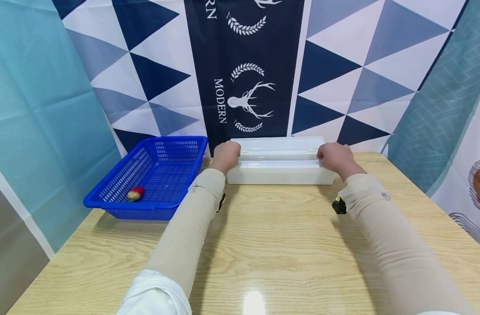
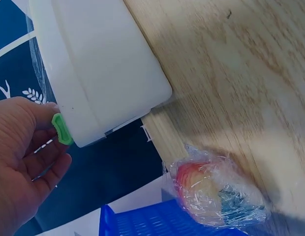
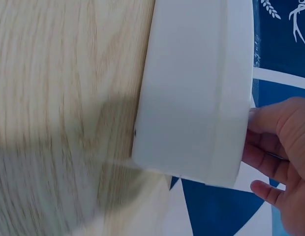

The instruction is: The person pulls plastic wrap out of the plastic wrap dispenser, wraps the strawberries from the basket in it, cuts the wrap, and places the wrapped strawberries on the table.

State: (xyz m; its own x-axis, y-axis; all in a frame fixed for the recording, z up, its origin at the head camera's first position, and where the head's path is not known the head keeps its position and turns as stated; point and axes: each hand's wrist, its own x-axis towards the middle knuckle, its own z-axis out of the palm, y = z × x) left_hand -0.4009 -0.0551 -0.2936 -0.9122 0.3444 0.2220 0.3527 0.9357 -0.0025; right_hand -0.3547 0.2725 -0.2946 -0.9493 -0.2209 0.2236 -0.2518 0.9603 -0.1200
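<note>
With bent fingers, the left hand (image 1: 226, 156) and the right hand (image 1: 336, 158) pinch clear wrap (image 2: 38, 64) near both ends of the open white box (image 1: 281, 176). The box sits on the table (image 1: 279, 236), near the blue basket (image 1: 91, 200).

Smooth plastic box (image 1: 281, 176), glossy clear film (image 2: 38, 69), shiny wood-grain tabletop (image 1: 279, 236).

Two hands (image 1: 226, 156) (image 1: 336, 158) are showing; one box (image 1: 281, 176); one tab (image 2: 62, 130); one film (image 2: 38, 69); one basket (image 1: 139, 213); one red-yellow piece (image 1: 135, 194); one wrapped bundle (image 2: 214, 191)!
</note>
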